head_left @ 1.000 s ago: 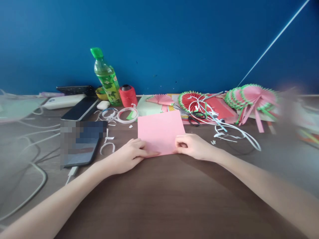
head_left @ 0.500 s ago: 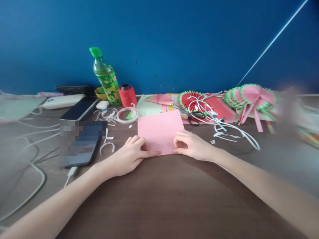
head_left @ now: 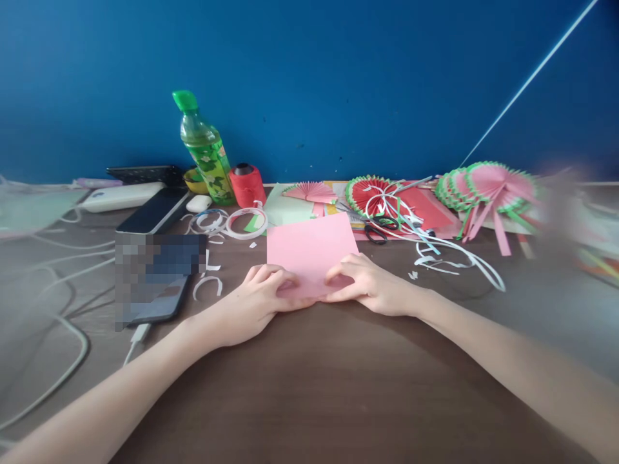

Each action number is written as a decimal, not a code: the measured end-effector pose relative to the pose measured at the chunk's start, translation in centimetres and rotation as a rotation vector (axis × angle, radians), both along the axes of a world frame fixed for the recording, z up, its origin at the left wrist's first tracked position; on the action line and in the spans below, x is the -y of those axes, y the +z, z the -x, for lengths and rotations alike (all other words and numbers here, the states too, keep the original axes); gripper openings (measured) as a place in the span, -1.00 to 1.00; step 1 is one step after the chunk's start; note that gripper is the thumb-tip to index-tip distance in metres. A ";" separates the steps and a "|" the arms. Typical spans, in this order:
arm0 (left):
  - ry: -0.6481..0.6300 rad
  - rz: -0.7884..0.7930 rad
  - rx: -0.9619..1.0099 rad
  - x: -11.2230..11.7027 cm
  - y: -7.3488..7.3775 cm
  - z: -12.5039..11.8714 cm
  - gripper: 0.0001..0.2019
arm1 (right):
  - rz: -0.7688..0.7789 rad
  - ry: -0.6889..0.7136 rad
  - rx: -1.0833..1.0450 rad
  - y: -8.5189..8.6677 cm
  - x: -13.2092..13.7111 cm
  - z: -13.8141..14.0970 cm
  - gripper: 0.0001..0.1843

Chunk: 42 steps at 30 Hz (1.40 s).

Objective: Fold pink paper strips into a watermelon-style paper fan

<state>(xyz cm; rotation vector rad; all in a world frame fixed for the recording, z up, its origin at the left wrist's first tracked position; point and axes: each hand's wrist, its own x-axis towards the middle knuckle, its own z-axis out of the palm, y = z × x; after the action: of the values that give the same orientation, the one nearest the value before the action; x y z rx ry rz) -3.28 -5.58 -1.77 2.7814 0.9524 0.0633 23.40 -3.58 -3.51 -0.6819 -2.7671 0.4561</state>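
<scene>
A pink paper sheet point(head_left: 309, 248) lies flat on the brown table point(head_left: 338, 386) in front of me. My left hand point(head_left: 258, 299) pinches the sheet's near edge at the left, fingers curled onto the paper. My right hand point(head_left: 367, 283) grips the same near edge at the right, thumb and fingers closed on it. The two hands almost meet at the middle of that edge.
A phone point(head_left: 155, 277) with a cable lies left. Behind stand a green bottle point(head_left: 206, 151), a red spool point(head_left: 247, 183), tape rings point(head_left: 246, 223), scissors point(head_left: 380, 227), paper strips point(head_left: 454, 258) and several folded watermelon paper fans point(head_left: 483, 187). White cables point(head_left: 58, 367) run at far left.
Both hands have slid inward along the paper's near edge toward each other and now pinch it near the middle. The sheet itself has barely moved.
</scene>
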 end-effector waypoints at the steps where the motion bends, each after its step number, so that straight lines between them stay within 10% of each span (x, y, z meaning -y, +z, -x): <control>1: 0.000 0.006 -0.001 0.0 -0.1 0.1 -0.34 | 0.001 -0.004 0.014 0.1 0.0 -0.1 -0.54; 21: 0.022 0.173 0.066 -1.2 0.6 2.1 -0.54 | 0.542 -0.154 -0.054 0.9 -2.2 -4.6 -0.86; 27: 0.108 0.071 0.233 -0.4 -0.3 0.7 -0.86 | 0.429 -0.195 -0.017 1.4 -1.5 -3.6 -0.84; 42: 0.230 -0.011 0.304 0.0 -0.9 -0.6 -0.84 | 0.140 -0.195 -0.084 1.0 0.2 -1.0 -0.88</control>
<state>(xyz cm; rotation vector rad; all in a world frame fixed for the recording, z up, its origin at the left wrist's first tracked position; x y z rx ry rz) -2.66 -5.62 -2.66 2.5563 1.1813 0.5097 24.43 -3.76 -2.53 -0.9324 -2.5763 0.6243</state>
